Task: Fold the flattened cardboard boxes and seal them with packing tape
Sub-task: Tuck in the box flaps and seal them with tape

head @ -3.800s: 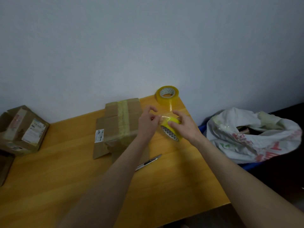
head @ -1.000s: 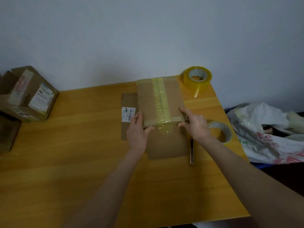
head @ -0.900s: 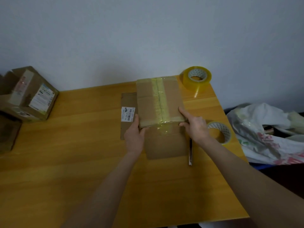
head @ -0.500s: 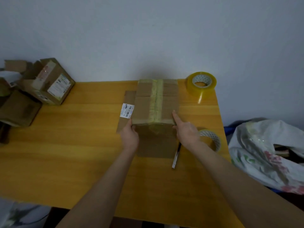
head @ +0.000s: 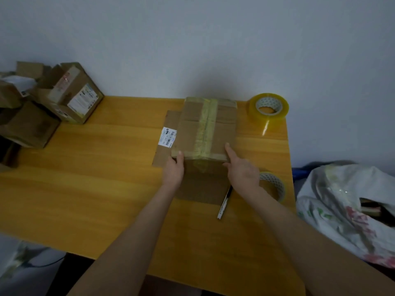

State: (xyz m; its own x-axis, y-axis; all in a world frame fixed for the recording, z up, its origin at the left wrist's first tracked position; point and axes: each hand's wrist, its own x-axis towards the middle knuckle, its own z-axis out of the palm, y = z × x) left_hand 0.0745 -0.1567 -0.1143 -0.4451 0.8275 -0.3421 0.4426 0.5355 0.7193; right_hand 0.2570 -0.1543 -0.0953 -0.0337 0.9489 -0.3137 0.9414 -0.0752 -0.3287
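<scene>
Cardboard box [head: 208, 127] stays mid-frame on the bench [head: 96, 167], its near corners now flanked by the left hand [head: 174, 170] and right hand [head: 242, 170], whose straight fingers [head: 228, 149] press it, the tape roll [head: 275, 184] released beside the right hand.

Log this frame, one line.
box: top seam taped; left hand: touches near-left corner; right hand: forefinger on near-right edge; near tape roll: on table

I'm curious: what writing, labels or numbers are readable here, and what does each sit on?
Nothing reads as clear words.
White barcode sticker on the side flap of the taped cardboard box: bars visible, print too small.
Printed label on the open box at left: blurred.
Red and green print on the white bag: blurred.
</scene>
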